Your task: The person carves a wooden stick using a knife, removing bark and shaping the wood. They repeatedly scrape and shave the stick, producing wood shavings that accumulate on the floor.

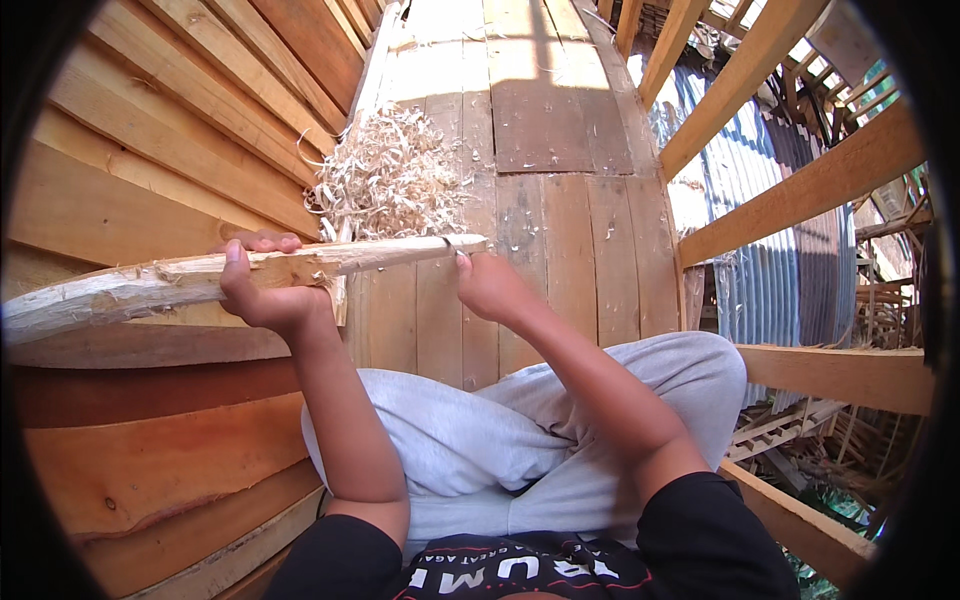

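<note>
A long, pale, roughly carved piece of wood (390, 258) runs from the left rim to the middle of the view, thick at the left and narrowing toward its right end. Under its middle, my left hand (268, 298) wraps round it, thumb on the near side and fingertips over the far edge. My right hand (492, 286) is closed in a fist just below the narrow end. From that fist a short dark strip, apparently a knife blade (448, 243), lies across the wood. The handle is hidden inside my fingers.
Curled wood shavings (390, 175) lie heaped on the plank floor (570, 270) beyond the wood. Stacked boards (170, 120) line the left side. Slanting wooden rails (800, 185) stand at the right, with corrugated metal sheets (770, 230) behind. My crossed legs (470, 420) are below my hands.
</note>
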